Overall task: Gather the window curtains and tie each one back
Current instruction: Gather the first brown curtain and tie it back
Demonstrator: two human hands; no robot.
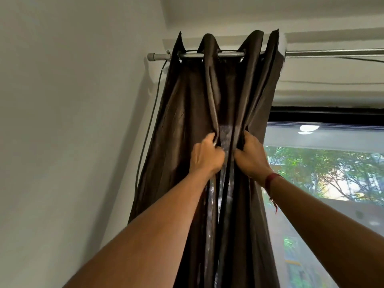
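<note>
Hanging from the curtain rod point(209, 55) beside the window point(324, 183), the brown curtain point(187, 121) looks soft, heavy; left hand point(204, 155) and right hand point(252, 157) each grip a fold, fingers curled tight; gather lower, mid-height.

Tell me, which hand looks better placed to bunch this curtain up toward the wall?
Probably the right hand: it grips the curtain fold on the window side and could sweep it toward the left hand, which grips a fold nearer the wall.
</note>
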